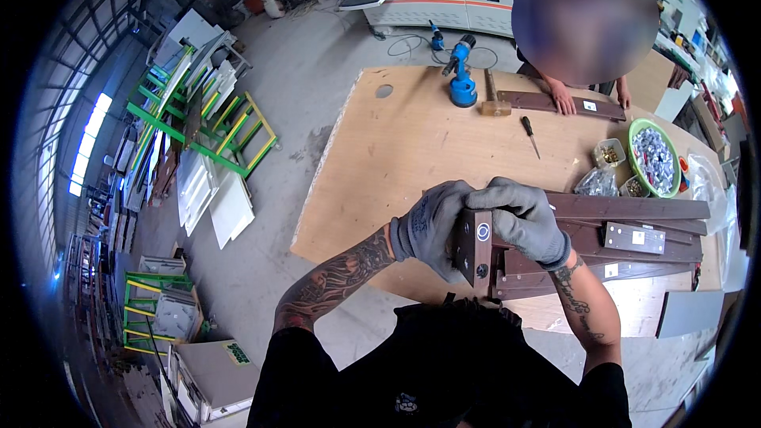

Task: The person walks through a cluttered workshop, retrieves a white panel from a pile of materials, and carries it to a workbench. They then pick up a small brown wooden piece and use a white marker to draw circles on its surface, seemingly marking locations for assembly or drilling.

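Observation:
Both of my hands wear grey gloves and meet over the near edge of the table. My left hand (432, 226) is wrapped round a dark brown wooden piece (473, 250), which stands on end with small holes in its faces and a round metal fitting near its top. The fingers of my right hand (525, 220) are curled at the top of the same piece, close to the fitting; whether they hold something small there is hidden. To the right, under and beyond my right wrist, lies a stack of dark brown boards (626, 206), with a short drilled board (634, 238) on it.
Across the wooden table (357, 158), a person's hands (563, 99) rest on a brown board (523, 101). Nearby are a blue rivet tool (463, 83), a mallet (496, 105), a screwdriver (529, 135), a green basin (674, 178) of metal fittings and small tubs (608, 152).

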Action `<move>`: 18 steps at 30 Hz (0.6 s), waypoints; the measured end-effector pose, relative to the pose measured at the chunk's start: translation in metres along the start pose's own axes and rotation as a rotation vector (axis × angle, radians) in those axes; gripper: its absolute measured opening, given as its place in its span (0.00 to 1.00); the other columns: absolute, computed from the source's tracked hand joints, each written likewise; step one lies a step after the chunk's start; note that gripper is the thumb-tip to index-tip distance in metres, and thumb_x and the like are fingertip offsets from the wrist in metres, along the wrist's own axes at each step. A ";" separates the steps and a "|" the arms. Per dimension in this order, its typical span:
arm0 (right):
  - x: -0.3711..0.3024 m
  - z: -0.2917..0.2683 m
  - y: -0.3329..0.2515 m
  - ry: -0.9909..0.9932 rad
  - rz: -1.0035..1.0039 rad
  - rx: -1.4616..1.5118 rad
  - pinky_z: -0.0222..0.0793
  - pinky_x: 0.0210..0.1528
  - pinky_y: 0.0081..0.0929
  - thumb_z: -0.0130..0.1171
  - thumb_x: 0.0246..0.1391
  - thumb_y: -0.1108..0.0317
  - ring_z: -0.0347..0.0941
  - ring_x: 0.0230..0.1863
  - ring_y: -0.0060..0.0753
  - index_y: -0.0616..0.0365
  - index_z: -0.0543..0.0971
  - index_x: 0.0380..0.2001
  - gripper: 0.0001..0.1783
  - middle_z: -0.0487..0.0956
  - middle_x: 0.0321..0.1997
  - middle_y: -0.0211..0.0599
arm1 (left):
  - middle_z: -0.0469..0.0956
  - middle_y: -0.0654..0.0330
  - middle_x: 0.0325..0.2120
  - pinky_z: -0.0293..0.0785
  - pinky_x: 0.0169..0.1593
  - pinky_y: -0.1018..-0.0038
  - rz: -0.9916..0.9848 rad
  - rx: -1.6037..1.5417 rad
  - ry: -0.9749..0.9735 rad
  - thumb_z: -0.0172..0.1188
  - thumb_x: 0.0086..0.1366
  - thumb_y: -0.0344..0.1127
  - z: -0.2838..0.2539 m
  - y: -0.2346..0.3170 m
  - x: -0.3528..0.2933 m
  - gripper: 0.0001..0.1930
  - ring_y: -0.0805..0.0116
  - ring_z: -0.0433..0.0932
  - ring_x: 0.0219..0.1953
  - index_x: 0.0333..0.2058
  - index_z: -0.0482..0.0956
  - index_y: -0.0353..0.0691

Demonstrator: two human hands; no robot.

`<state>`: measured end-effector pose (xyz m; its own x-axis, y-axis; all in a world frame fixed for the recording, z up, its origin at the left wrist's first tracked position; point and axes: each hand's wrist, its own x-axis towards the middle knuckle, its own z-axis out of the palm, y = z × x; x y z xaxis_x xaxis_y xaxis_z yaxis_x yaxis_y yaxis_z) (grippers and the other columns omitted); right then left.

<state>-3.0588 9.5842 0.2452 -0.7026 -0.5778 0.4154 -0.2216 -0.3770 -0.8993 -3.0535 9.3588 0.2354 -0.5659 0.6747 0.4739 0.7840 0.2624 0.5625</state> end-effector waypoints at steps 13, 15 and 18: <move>-0.020 -0.017 0.027 0.173 0.139 0.126 0.54 0.30 0.11 0.57 0.66 0.44 0.57 0.26 0.07 0.67 0.77 0.56 0.34 0.74 0.30 0.18 | 0.74 0.51 0.38 0.78 0.38 0.60 -0.099 0.402 -0.114 0.71 0.44 0.55 -0.024 0.032 0.024 0.41 0.52 0.79 0.37 0.51 0.70 0.34; -0.023 -0.023 0.035 0.167 0.194 0.184 0.49 0.28 0.11 0.59 0.65 0.44 0.54 0.24 0.06 0.67 0.77 0.56 0.34 0.71 0.26 0.15 | 0.74 0.53 0.38 0.78 0.38 0.61 -0.112 0.485 -0.179 0.69 0.46 0.57 -0.028 0.036 0.025 0.41 0.55 0.79 0.38 0.52 0.69 0.34; -0.027 -0.025 0.042 0.173 0.205 0.223 0.54 0.33 0.12 0.61 0.63 0.46 0.58 0.28 0.08 0.67 0.77 0.54 0.32 0.73 0.30 0.17 | 0.74 0.54 0.39 0.77 0.37 0.62 -0.111 0.559 -0.265 0.68 0.46 0.59 -0.031 0.038 0.028 0.42 0.58 0.79 0.39 0.53 0.69 0.34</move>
<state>-3.0656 9.6023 0.1929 -0.8254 -0.5342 0.1827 0.0761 -0.4260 -0.9015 -3.0482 9.3661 0.2913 -0.6250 0.7521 0.2091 0.7799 0.6132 0.1256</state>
